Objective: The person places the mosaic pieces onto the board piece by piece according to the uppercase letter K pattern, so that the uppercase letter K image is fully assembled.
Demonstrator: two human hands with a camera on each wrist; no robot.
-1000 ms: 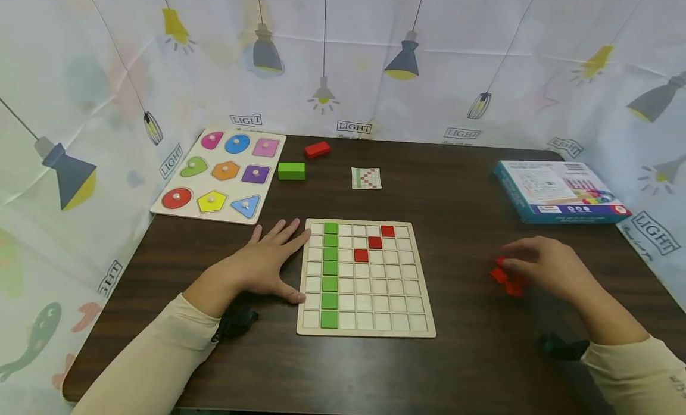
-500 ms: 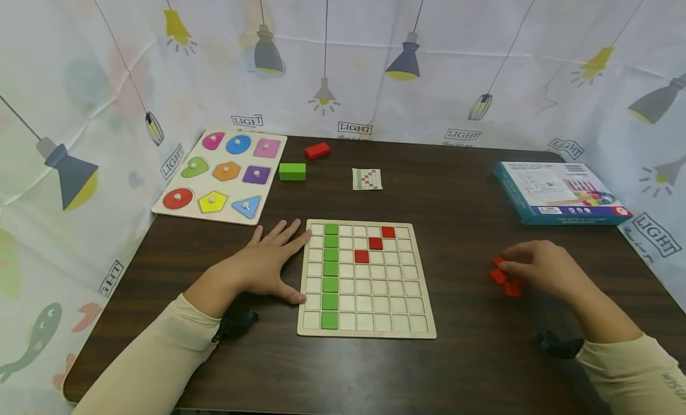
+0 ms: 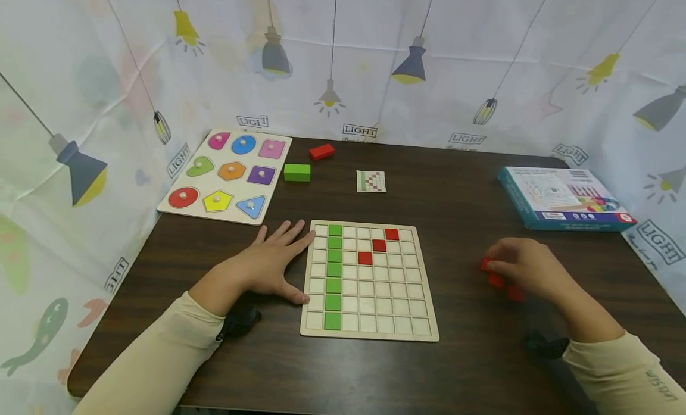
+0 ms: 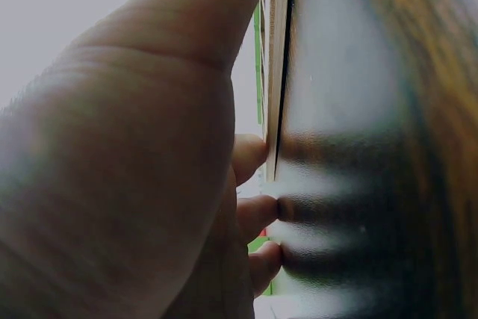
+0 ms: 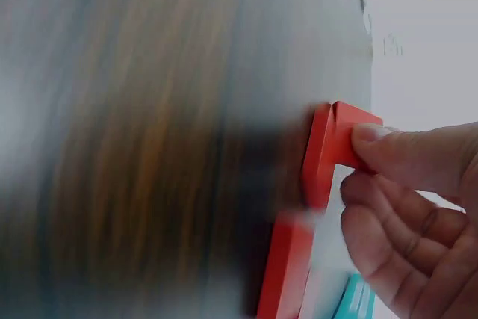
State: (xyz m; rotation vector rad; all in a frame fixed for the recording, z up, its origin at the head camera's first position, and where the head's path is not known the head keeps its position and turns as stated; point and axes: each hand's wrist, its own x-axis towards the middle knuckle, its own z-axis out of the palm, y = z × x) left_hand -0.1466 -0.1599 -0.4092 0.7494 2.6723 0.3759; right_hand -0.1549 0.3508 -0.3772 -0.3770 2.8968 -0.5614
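Note:
In the head view, a wooden grid board [image 3: 384, 290] lies at the middle of the table. A column of green tiles [image 3: 333, 270] fills its second column, and three red tiles [image 3: 379, 245] step diagonally near the top right. My left hand [image 3: 259, 266] rests with fingers spread beside the board, thumb and index finger touching its left edge. Over at the right, my right hand [image 3: 527, 266] pinches a red tile [image 5: 351, 136] between thumb and fingers, clearest in the right wrist view. Below that tile are other loose red tiles [image 3: 515, 293], partly blurred.
Behind the board lies a small pattern card [image 3: 371, 181]. A green block [image 3: 297, 172] and a red block [image 3: 321, 152] are to its left, near a knobbed shape puzzle [image 3: 209, 183]. A flat box [image 3: 568, 194] is at back right. Patterned cloth [image 3: 418, 105] hangs behind the table.
My right hand has shifted slightly left among the red tiles, with a tile in its pinch. The left hand keeps its place at the board. The head view has shifted a little.

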